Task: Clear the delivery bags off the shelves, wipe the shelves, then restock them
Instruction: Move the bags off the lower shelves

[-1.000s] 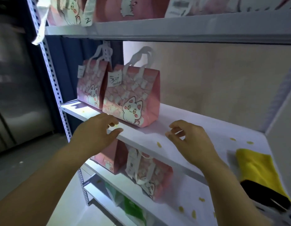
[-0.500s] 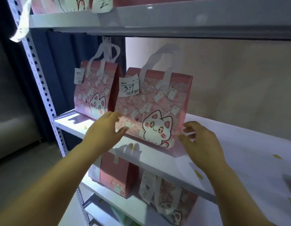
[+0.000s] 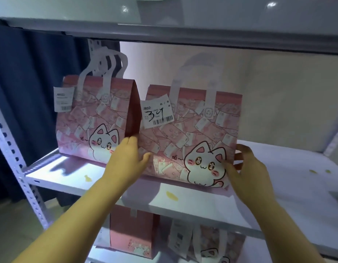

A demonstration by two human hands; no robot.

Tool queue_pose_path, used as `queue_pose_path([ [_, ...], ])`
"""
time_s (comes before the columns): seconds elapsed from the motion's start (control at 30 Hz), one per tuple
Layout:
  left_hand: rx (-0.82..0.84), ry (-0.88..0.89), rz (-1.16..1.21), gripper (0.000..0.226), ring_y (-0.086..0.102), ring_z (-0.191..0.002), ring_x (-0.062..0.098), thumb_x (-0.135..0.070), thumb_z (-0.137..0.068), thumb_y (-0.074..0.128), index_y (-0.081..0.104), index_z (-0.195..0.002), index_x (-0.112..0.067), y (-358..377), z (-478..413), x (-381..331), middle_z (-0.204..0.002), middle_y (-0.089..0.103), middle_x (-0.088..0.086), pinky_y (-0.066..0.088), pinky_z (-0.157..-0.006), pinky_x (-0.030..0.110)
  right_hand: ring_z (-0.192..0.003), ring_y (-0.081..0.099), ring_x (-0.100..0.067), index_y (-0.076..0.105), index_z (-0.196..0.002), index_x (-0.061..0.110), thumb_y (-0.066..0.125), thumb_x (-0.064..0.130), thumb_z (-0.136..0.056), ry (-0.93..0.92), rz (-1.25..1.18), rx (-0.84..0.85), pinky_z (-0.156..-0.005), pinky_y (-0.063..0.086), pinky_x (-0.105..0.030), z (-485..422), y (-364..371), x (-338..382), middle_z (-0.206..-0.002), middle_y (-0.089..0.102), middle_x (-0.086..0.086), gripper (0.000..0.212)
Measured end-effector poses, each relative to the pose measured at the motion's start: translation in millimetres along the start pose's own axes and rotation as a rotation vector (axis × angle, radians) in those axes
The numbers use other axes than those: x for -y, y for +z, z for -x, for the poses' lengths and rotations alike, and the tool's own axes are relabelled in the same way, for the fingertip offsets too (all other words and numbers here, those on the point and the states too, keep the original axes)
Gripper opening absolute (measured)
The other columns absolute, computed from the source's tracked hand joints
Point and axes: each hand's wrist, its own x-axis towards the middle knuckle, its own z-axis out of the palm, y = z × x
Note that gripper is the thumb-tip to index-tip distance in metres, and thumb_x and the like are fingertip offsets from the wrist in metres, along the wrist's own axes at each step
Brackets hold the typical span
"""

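Observation:
Two pink delivery bags with a white cat print stand side by side on the white middle shelf (image 3: 282,188). The right bag (image 3: 183,133) carries a tag marked 34. My left hand (image 3: 126,162) grips its lower left edge, fingers slipped between the two bags and thumb on the front. My right hand (image 3: 249,168) grips its lower right edge, thumb on the front and fingers curled round the side. The bag's base looks to rest on the shelf. The left bag (image 3: 92,126), with white handles and a paper tag, stands untouched.
An upper shelf (image 3: 183,29) hangs low over the bag handles. Two more pink bags (image 3: 130,236) (image 3: 213,243) sit on the shelf below. Yellow scraps (image 3: 172,195) lie on the middle shelf. A perforated upright post (image 3: 10,149) and a dark blue curtain (image 3: 31,82) stand at left.
Both hands moved forward from the shelf's front edge to the sides of the bag marked 34 and took hold of it. The view came closer to the shelf.

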Motion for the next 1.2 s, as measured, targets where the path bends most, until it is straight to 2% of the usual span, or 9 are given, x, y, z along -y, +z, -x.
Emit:
queue_pose_path([
  [0.1, 0.007, 0.033, 0.065, 0.044, 0.056, -0.085, 0.027, -0.030, -0.082, 0.066, 0.049, -0.117, -0.009, 1.9, -4.2, 4.4, -0.096, 0.054, 0.006, 0.045, -0.071, 0.033, -0.066, 0.053, 0.001, 0.047, -0.122, 0.021, 0.055, 0.029, -0.091, 0.021, 0.019, -0.043, -0.052, 0.038, -0.019, -1.7, 1.1, 0.8, -0.088, 0.057, 0.012, 0.034],
  [0.23, -0.002, 0.042, 0.094, 0.046, 0.056, -0.084, 0.027, -0.030, -0.082, 0.067, 0.048, -0.118, -0.009, 3.3, -5.9, 7.0, -0.095, 0.055, 0.007, 0.046, -0.071, 0.034, -0.070, 0.058, -0.008, 0.047, -0.123, 0.022, 0.054, 0.030, -0.091, 0.043, 0.040, -0.059, -0.056, 0.042, -0.025, -0.8, 2.4, 2.7, -0.090, 0.060, 0.010, 0.033],
  [0.37, -0.005, 0.063, 0.124, 0.044, 0.057, -0.083, 0.024, -0.031, -0.082, 0.067, 0.049, -0.117, -0.012, 2.1, -5.9, 10.9, -0.096, 0.057, 0.005, 0.048, -0.072, 0.033, -0.083, 0.060, -0.013, 0.048, -0.122, 0.022, 0.057, 0.031, -0.089, 0.057, 0.056, -0.068, -0.066, 0.046, -0.028, 0.8, -0.2, 5.8, -0.105, 0.063, 0.006, 0.035],
  [0.5, -0.043, 0.073, 0.164, 0.049, 0.054, -0.081, 0.015, -0.032, -0.080, 0.068, 0.050, -0.122, -0.014, -4.3, -0.1, 13.3, -0.099, 0.056, 0.000, 0.043, -0.072, 0.027, -0.099, 0.056, -0.015, 0.049, -0.125, 0.019, 0.062, 0.028, -0.086, 0.024, 0.078, -0.159, -0.077, 0.046, -0.032, 9.7, -8.3, 9.8, -0.122, 0.055, 0.002, 0.042],
  [0.67, -0.104, 0.089, 0.152, 0.048, 0.053, -0.077, 0.012, -0.032, -0.079, 0.070, 0.055, -0.119, -0.012, -25.4, 10.3, 12.0, -0.098, 0.059, 0.002, 0.043, -0.069, 0.027, -0.092, 0.055, -0.011, 0.057, -0.112, 0.020, 0.063, 0.030, -0.085, -0.173, -0.004, -0.263, -0.077, 0.050, -0.036, 20.9, -18.0, 29.7, -0.104, 0.053, 0.012, 0.030],
  [0.8, -0.118, 0.046, 0.127, 0.035, 0.058, -0.076, 0.014, -0.032, -0.081, 0.068, 0.060, -0.109, -0.013, -49.3, 27.0, 14.1, -0.093, 0.060, -0.002, 0.050, -0.067, 0.032, -0.085, 0.056, -0.008, 0.061, -0.102, 0.020, 0.061, 0.031, -0.085, -0.298, -0.054, -0.147, -0.075, 0.051, -0.032, 25.9, -15.7, 50.3, -0.095, 0.058, 0.010, 0.020],
  [0.93, -0.133, -0.031, 0.052, 0.027, 0.058, -0.073, 0.013, -0.031, -0.082, 0.067, 0.063, -0.103, -0.015, -71.9, 42.2, 28.4, -0.089, 0.060, -0.004, 0.042, -0.064, 0.027, -0.081, 0.053, -0.009, 0.063, -0.096, 0.022, 0.063, 0.029, -0.086, -0.440, -0.049, -0.013, -0.070, 0.044, -0.022, 30.5, -2.9, 72.6, -0.089, 0.058, 0.011, 0.012],
  [1.0, -0.140, -0.072, 0.034, 0.025, 0.058, -0.075, 0.013, -0.031, -0.083, 0.066, 0.064, -0.101, -0.014, -81.3, 48.6, 38.8, -0.088, 0.061, -0.004, 0.045, -0.067, 0.030, -0.079, 0.051, -0.008, 0.064, -0.094, 0.020, 0.065, 0.025, -0.086, -0.506, -0.045, 0.032, -0.068, 0.040, -0.019, 34.7, 6.6, 83.8, -0.087, 0.057, 0.010, 0.009],
  [1.2, -0.093, -0.123, -0.049, 0.024, 0.059, -0.080, 0.016, -0.033, -0.084, 0.064, 0.065, -0.099, -0.014, -101.3, 52.4, 85.7, -0.093, 0.064, 0.001, 0.042, -0.068, 0.028, -0.086, 0.055, -0.012, 0.062, -0.102, 0.022, 0.061, 0.032, -0.087, -0.523, -0.009, 0.195, -0.074, 0.047, -0.031, 43.1, 47.3, 115.1, -0.096, 0.058, 0.009, 0.018],
])
